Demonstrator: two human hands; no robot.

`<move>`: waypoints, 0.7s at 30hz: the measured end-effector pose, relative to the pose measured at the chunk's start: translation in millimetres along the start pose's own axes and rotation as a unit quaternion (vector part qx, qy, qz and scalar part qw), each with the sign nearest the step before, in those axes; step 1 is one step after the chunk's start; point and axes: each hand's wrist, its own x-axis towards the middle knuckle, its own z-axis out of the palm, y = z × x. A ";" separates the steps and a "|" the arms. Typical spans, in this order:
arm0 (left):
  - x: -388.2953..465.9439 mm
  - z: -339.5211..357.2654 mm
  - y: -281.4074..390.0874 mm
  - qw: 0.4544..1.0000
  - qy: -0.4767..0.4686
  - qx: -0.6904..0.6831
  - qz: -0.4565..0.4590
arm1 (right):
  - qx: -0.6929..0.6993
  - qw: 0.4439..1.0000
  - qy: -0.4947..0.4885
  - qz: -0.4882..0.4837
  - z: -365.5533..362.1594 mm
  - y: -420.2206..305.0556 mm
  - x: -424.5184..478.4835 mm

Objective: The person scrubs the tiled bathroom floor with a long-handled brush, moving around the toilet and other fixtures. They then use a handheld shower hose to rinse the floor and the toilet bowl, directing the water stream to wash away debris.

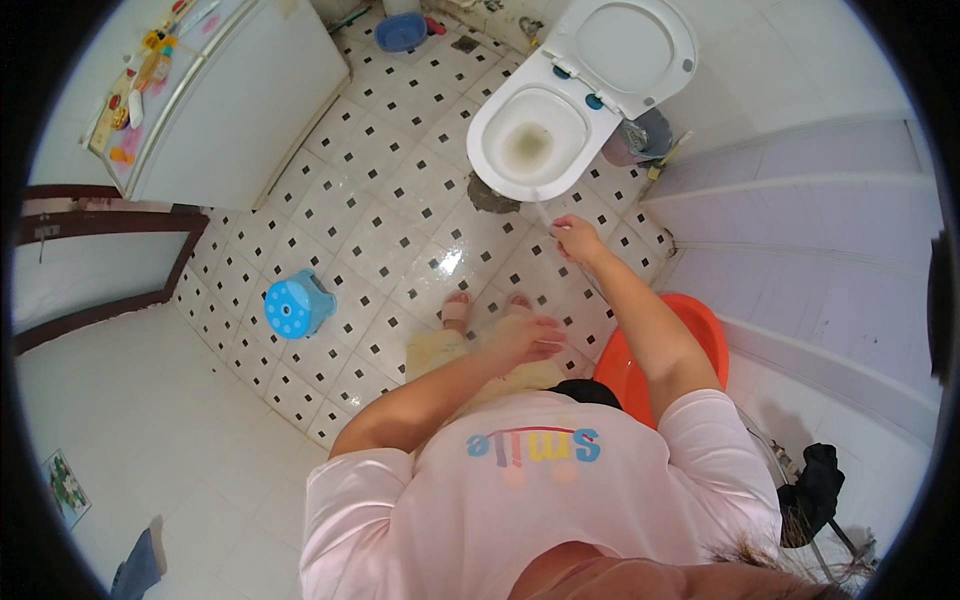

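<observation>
My right hand [576,238] grips a slim, pale tool [541,213] whose far end is at the front rim of the white toilet [480,142]. What kind of tool it is cannot be made out. Below that hand runs a thin hose-like line [592,279]. The toilet's seat and lid [626,46] are raised, and a brownish patch shows at the bottom of the bowl. My left hand [529,339], slightly blurred, hangs in front of my body with nothing visible in it, its fingers partly apart.
On the wet, dotted tile floor stands a blue plastic stool [298,306] to the left. An orange-red basin [705,330] is close by my right side. A bin [637,139] sits beside the toilet. Far back lies a blue basin [401,31]; a white cabinet-like appliance [247,97] bears bottles.
</observation>
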 end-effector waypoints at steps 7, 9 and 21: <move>-9.9 -5.9 -17.9 0.985 0.060 -0.080 0.140 | -0.080 0.987 -0.043 -0.129 -10.5 -43.4 1.5; -20.7 16.1 -10.9 0.978 0.123 -0.076 0.149 | -0.109 0.984 -0.035 -0.134 -15.6 -60.2 1.0; -50.7 2.4 -21.2 0.942 0.222 -0.093 0.234 | -0.134 0.968 0.097 -0.190 -86.8 -131.9 14.5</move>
